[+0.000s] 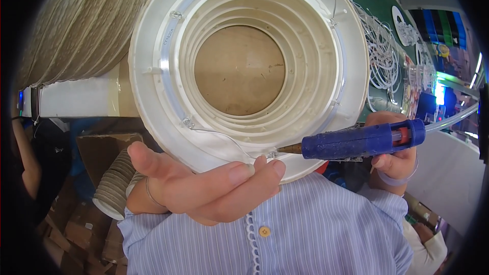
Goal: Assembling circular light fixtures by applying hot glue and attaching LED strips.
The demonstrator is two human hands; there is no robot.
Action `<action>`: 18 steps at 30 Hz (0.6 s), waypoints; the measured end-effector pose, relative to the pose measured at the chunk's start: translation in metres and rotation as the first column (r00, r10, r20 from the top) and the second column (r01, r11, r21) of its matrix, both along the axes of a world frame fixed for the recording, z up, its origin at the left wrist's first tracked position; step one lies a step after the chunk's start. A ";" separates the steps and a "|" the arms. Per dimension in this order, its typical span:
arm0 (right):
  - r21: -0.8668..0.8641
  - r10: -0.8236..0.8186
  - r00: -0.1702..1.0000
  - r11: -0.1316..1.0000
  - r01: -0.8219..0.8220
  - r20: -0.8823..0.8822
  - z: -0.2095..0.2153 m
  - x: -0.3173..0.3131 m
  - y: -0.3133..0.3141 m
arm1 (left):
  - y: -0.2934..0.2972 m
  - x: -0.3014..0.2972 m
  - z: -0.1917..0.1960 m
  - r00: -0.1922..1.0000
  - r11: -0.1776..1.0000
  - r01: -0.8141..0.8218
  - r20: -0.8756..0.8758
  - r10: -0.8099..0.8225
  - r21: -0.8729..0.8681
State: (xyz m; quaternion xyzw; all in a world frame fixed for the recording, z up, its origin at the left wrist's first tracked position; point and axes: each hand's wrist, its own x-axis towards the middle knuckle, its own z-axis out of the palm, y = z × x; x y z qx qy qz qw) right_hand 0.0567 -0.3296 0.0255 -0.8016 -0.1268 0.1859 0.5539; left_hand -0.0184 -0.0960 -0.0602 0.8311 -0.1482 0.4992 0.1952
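A large white round plastic housing (153,102) with stepped rings inside fills the upper middle, open side toward me, a brown board showing through its centre hole. A clear strip with small clips (164,61) runs around its inner rim. My left hand (204,183) supports the lower edge, fingertips pressing a thin clear wire (224,140) against the rim. My right hand (395,160) grips a blue glue gun (356,141), whose metal nozzle touches the rim right beside my left fingertips.
A ribbed beige flexible duct (76,25) lies at the upper left, another duct end (114,178) at lower left above cardboard boxes (76,219). On the green table (377,0) at right lie bundles of white wire (382,56). A clear tube (453,119) trails from the gun.
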 end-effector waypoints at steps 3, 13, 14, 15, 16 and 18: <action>-0.015 0.001 1.000 1.000 -0.001 0.017 0.000 0.000 -0.002 | 0.001 0.000 0.000 1.000 1.000 -0.007 0.006 0.007 -0.016; -0.176 0.273 0.955 0.952 -0.250 0.118 0.006 0.011 -0.004 | 0.016 0.003 0.008 0.991 0.976 0.136 -0.041 -0.131 0.171; -0.178 0.270 0.956 0.953 -0.247 0.119 0.006 0.014 -0.005 | 0.016 0.005 0.008 0.990 0.976 0.140 -0.039 -0.135 0.170; -0.173 0.313 0.944 0.941 -0.292 0.108 0.006 0.016 -0.005 | 0.017 0.005 0.008 0.990 0.974 0.140 -0.030 -0.137 0.177; -0.168 0.355 0.930 0.927 -0.336 0.097 0.007 0.017 -0.005 | 0.017 0.005 0.008 0.990 0.973 0.141 -0.020 -0.140 0.184; -0.089 0.262 0.962 0.963 -0.254 0.083 0.007 0.016 -0.006 | 0.017 0.003 0.009 0.991 0.974 0.133 -0.034 -0.129 0.182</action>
